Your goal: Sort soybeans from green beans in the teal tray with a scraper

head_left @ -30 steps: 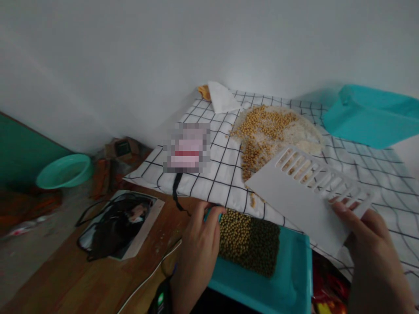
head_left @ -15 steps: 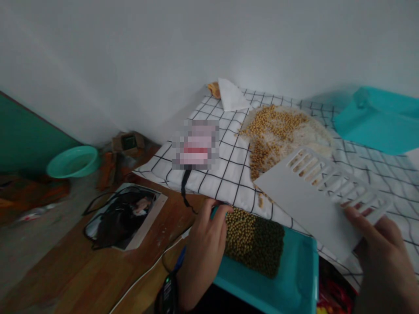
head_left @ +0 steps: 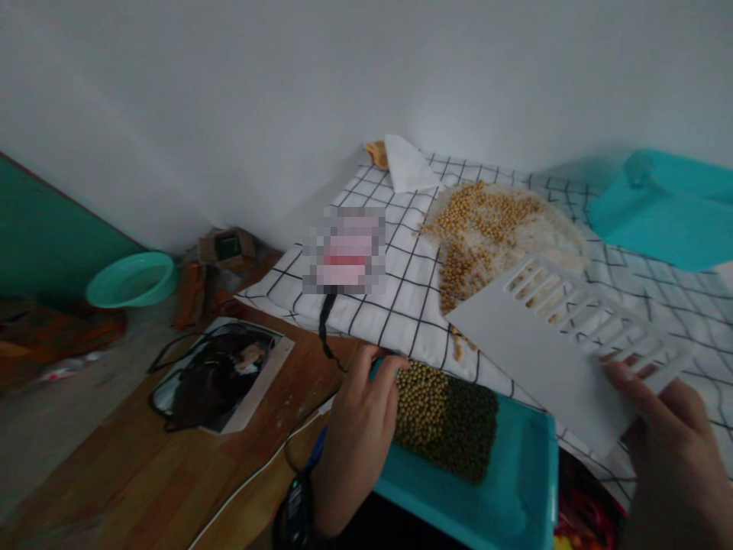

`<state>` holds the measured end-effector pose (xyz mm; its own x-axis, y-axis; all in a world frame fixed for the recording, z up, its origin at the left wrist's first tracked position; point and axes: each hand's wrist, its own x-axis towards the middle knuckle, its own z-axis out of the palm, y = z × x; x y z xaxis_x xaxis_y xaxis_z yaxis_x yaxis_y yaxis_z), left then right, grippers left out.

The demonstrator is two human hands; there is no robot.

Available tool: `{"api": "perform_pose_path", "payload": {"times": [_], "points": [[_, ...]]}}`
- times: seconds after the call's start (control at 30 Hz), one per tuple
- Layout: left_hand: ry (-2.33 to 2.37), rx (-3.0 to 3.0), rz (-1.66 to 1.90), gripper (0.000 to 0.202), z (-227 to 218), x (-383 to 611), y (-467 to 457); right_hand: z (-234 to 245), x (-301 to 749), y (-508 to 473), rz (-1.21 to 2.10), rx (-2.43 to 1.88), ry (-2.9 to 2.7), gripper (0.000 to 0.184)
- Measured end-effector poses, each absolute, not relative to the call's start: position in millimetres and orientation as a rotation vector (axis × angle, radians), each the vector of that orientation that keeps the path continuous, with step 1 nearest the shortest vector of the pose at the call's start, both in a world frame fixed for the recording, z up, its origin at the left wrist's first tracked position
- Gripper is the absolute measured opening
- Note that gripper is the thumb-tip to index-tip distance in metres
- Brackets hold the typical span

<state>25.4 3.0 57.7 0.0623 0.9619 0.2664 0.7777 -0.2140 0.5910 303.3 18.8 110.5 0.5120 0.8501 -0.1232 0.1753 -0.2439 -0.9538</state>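
My left hand [head_left: 355, 435] grips the near left corner of a teal tray [head_left: 504, 496] that carries yellow soybeans [head_left: 421, 405] and dark green beans [head_left: 469, 428]. A white slotted scraper board [head_left: 550, 344] is pinched at its slotted end by my right hand [head_left: 664, 435] and held tilted above the tray and cloth. Beyond it, on the black-checked white cloth [head_left: 395, 305], lies a pile of soybeans mixed with white rice [head_left: 492, 229].
A second teal tray [head_left: 658, 210] leans at the back right. A folded white paper [head_left: 406, 164] lies at the cloth's far edge. On the wooden table [head_left: 143, 473] lie a photo with a black mask [head_left: 217, 374] and a white cable [head_left: 257, 477]. A green basin [head_left: 131, 279] sits left.
The view has shifted slightly, so everything sits a little further right. Both hands keep their holds on the tray and the board.
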Motion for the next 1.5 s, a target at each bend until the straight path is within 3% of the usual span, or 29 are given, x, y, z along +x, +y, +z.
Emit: {"api": "perform_pose_path", "payload": {"times": [0.1,0.33,0.57,1.5], "points": [[1.756,2.052,0.899,0.037,58.4,25.2,3.2,110.3,305.3,20.7,0.93,-1.724,-0.704,0.027],[1.757,2.061,0.928,0.032,55.3,23.9,4.7,101.0,306.6,21.9,0.84,-1.686,-0.676,0.021],[1.726,2.101,0.971,0.029,54.3,22.3,6.5,97.6,315.6,28.3,0.959,-1.648,-0.71,0.036],[1.759,2.131,0.946,0.028,57.4,23.2,8.1,90.8,320.9,24.6,0.984,-1.609,-0.744,0.033]]}}
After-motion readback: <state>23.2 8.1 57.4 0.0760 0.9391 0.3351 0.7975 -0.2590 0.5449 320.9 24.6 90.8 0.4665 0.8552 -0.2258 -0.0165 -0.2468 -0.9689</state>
